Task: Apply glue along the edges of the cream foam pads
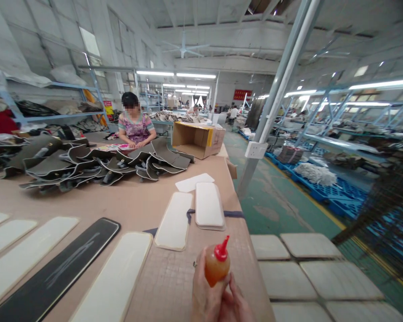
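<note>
In the head view, my left hand [204,288] is wrapped around a squeeze bottle [217,268] of amber liquid with a red nozzle cap. The bottle is upright, slightly tilted, above the table's right side. My right hand [237,300] is closed against its lower right side; its fingertips are partly hidden. Beyond the hands lie a small stack of white rounded panels [208,205] and a single white panel [174,220]. Left of them is a long white panel [116,275], then a black panel [70,264] with a pale smear along its middle.
A pile of dark, curved pieces [97,163] covers the far left of the brown table [137,203]. An open cardboard box [198,139] lies behind. Across the table sits a person [136,125]. A post [275,94] and several pale panels [339,279] are at right.
</note>
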Demonstrator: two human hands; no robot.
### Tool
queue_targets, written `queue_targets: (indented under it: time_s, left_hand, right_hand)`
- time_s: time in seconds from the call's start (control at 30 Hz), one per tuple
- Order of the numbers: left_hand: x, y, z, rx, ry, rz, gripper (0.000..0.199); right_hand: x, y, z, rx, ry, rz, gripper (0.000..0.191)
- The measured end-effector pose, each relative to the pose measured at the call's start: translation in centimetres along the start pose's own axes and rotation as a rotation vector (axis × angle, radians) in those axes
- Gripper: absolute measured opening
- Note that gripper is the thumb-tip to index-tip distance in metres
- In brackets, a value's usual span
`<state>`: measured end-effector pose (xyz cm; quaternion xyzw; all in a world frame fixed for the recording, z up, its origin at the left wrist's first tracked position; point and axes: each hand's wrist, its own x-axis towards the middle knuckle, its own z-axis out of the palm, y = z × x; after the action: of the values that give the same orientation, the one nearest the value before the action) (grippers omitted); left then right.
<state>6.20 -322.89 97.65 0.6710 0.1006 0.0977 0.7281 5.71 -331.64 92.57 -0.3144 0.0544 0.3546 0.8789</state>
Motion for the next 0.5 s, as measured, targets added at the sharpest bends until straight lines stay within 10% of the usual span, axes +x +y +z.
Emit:
queue_targets:
  time_s: [0.27,0.4,0.5]
  left_hand:
    - [-0.2,-0.3,0.8,0.124,0.015,-0.088,0.067]
    - [-0.5,-1.1,1.4,0.028,0.023,-0.051,0.075]
    - [-0.9,-1.3,2.0,0.074,0.055,-0.034,0.072]
  right_hand:
    - [-1.6,-3.4,-3.5,-0.002,0.056,-0.238,0.048]
    - [-2.2,-3.5,-3.9,-0.579,0.302,-0.746,0.065]
    - [-1.9,-2.9,-3.0,-0.985,0.342,-0.786,0.078]
